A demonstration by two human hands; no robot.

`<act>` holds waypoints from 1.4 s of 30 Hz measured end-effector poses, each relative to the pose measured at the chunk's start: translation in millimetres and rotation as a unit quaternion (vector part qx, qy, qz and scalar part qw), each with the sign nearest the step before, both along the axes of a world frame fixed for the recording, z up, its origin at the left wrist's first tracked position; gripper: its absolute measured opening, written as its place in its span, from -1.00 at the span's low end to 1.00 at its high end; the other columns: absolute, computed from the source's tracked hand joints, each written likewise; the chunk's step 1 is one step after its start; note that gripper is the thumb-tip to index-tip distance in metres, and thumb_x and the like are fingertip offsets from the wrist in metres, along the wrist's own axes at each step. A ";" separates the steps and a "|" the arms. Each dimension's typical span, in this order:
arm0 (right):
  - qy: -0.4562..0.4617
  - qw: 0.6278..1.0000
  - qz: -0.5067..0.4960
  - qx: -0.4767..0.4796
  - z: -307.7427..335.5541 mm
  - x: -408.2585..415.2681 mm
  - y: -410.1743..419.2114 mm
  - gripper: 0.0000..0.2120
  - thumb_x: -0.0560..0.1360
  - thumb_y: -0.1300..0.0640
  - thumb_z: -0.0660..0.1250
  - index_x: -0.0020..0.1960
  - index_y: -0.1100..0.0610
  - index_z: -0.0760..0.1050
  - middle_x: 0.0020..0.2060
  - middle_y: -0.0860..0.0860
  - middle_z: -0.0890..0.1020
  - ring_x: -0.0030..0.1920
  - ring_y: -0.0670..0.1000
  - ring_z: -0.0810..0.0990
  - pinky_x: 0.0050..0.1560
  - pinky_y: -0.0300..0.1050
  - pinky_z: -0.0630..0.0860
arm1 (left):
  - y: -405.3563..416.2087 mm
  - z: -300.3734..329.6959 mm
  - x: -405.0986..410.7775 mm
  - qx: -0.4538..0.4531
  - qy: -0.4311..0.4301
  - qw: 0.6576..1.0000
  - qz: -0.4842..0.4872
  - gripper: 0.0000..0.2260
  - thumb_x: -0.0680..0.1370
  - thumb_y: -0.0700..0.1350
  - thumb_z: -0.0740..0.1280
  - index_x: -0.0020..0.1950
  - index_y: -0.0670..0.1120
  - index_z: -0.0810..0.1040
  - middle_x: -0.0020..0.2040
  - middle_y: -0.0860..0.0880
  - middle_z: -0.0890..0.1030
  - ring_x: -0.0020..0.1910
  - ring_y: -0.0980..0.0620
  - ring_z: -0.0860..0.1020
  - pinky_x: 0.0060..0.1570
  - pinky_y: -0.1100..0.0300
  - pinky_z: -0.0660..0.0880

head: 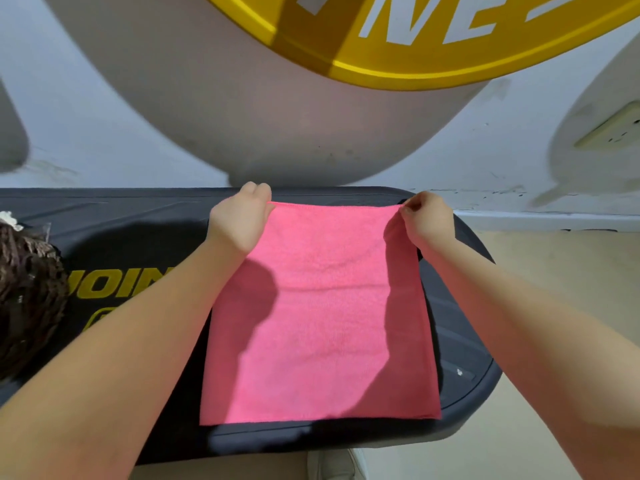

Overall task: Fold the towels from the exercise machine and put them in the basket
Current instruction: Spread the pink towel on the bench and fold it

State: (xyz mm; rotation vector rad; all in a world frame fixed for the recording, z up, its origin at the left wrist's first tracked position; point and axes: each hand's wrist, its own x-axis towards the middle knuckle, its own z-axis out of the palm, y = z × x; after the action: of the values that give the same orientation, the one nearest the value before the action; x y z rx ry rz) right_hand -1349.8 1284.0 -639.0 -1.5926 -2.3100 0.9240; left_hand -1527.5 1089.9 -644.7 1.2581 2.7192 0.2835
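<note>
The left hand (242,220) pinches the far left corner of a pink towel (322,323), its fingers curled over the far edge so that the knuckles face the camera. The right hand (427,220) holds the far right corner in the same kind of grip, thumb and fingertips closed on the cloth, which rises into a small peak there. Between the two hands the far edge of the towel runs taut and nearly straight.

The towel lies spread out on the dark padded platform (460,341) of the exercise machine, toward its right end, with its near edge close to the platform's near rim. Both forearms reach in from the near side, and their shadows fall across the left and right parts of the cloth.

On the platform to the left of the towel, yellow lettering (117,285) shows partly from under the left forearm. At the far left edge of the view sits a dark brown woven basket (31,299), only part of it visible, well apart from the towel. Behind the platform stands a pale wall with a grey curved shape and a yellow sign (415,39) bearing white letters. A wall socket (613,129) sits at the far right.
</note>
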 end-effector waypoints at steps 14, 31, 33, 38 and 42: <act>-0.068 0.910 0.385 0.139 -17.5 10.3 -122.0 -0.32 0.47 -0.15 -0.17 0.51 0.15 0.10 0.52 0.10 0.11 0.53 0.13 0.06 0.49 0.06 -0.06 | -33.1 -23.3 73.3 -0.009 0.000 0.991 -0.136 -0.38 0.50 0.12 -0.12 0.49 -0.17 0.14 0.52 -0.13 0.10 0.50 -0.12 0.11 0.45 0.14 -0.16; -0.136 0.988 0.066 -0.042 17.9 141.3 -124.6 -0.81 0.55 0.12 0.18 0.06 0.21 0.46 0.01 0.19 0.60 -0.02 0.20 0.56 -0.06 -0.02 0.46 | -122.3 -12.2 129.1 -0.066 -0.041 0.982 -0.171 -0.19 0.34 0.28 -0.33 0.52 -0.10 -0.11 0.53 -0.07 -0.19 0.53 -0.06 -0.16 0.34 0.22 -0.38; -0.127 0.988 0.049 -0.075 16.6 146.1 -132.7 -0.78 0.54 0.09 0.22 0.11 0.20 0.44 0.01 0.18 0.62 -0.02 0.18 0.57 -0.10 -0.08 0.44 | -127.3 -14.3 135.6 -0.095 -0.032 0.978 -0.182 -0.16 0.29 0.28 -0.41 0.52 -0.07 -0.21 0.49 0.00 -0.32 0.52 -0.02 -0.24 0.34 0.20 -0.41; -0.112 0.991 0.011 -0.077 15.0 151.8 -141.9 -0.79 0.53 0.14 0.24 0.10 0.23 0.44 -0.01 0.16 0.61 -0.11 0.12 0.51 -0.13 -0.12 0.37 | -137.0 -19.0 143.8 -0.091 -0.034 0.977 -0.188 -0.18 0.29 0.28 -0.43 0.51 -0.03 -0.26 0.43 0.08 -0.38 0.51 0.02 -0.27 0.39 0.17 -0.38; -0.132 0.989 -0.014 -0.068 14.6 164.5 -138.4 -0.83 0.54 0.16 0.22 0.06 0.25 0.40 -0.03 0.19 0.60 -0.15 0.13 0.48 -0.15 -0.07 0.39 | -140.9 -20.8 147.3 -0.104 -0.018 0.970 -0.218 -0.21 0.29 0.30 -0.42 0.50 0.05 -0.27 0.43 0.08 -0.38 0.51 -0.02 -0.27 0.39 0.11 -0.38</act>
State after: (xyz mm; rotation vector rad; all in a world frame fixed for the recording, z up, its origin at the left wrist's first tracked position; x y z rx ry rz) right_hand -1185.2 1145.6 -624.4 -1.9023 -2.4340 0.9331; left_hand -1380.2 949.0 -665.5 1.7074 2.2838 -0.0268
